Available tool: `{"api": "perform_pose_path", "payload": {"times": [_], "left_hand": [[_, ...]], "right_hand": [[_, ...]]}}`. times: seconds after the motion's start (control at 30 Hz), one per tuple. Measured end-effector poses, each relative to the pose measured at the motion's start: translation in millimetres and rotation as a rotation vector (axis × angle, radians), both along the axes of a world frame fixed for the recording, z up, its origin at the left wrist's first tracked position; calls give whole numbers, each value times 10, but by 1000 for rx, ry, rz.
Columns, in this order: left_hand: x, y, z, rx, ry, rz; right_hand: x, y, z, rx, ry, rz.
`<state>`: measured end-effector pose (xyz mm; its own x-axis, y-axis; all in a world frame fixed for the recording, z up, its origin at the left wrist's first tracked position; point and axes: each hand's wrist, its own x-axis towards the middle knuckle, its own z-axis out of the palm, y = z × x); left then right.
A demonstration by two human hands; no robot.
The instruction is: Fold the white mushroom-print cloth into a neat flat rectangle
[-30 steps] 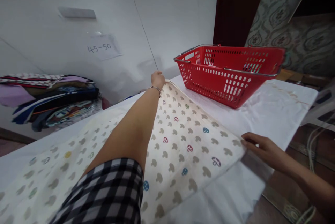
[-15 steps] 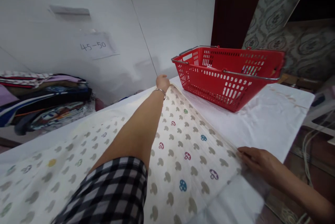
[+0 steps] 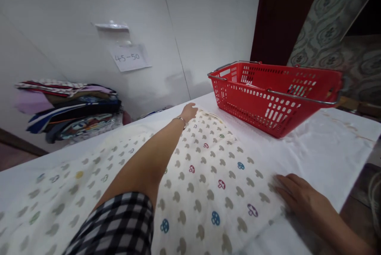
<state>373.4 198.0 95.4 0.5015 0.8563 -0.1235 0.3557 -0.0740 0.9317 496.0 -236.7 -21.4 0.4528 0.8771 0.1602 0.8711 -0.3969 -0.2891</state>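
Observation:
A cream cloth printed with grey and coloured mushrooms lies spread over the white-covered table. My left arm, in a black-and-white checked sleeve, reaches across it, and my left hand, with a bracelet at the wrist, rests at the cloth's far corner. Its fingers are loose and partly apart. Low on the right, my right hand lies with outstretched fingers on the near right edge of the cloth, slightly blurred. Small wrinkles show along the far edge beside my left hand.
A red plastic basket with metal handles stands on the white table cover beyond the cloth. Folded clothes are stacked at the left by the wall. A paper sign reading "45-50" hangs above them.
Both hands have loosened from pinching the cloth's edge to resting with fingers apart. The cloth's right edge, taut before, now lies slacker. The view has shifted slightly left.

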Motion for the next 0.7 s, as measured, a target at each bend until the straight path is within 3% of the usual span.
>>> {"api": "perform_pose_path", "payload": {"times": [0.17,0.27,0.37,0.47,0.7], "left_hand": [[-873,-306,-139,41,171,-81],[-1492,-630,-273,163,333,-191],[-2103,-1052,-361,394,425,-270],[-2623,-1541,-414,547,518,-344],[-3419,-2549,-664,946,471,-373]], "right_hand": [[100,50,-48,-114,165,-135],[151,110,-3,-185,238,-102],[153,160,55,-145,132,-38],[106,202,116,-215,39,-47],[38,251,189,-269,52,-136]]}}
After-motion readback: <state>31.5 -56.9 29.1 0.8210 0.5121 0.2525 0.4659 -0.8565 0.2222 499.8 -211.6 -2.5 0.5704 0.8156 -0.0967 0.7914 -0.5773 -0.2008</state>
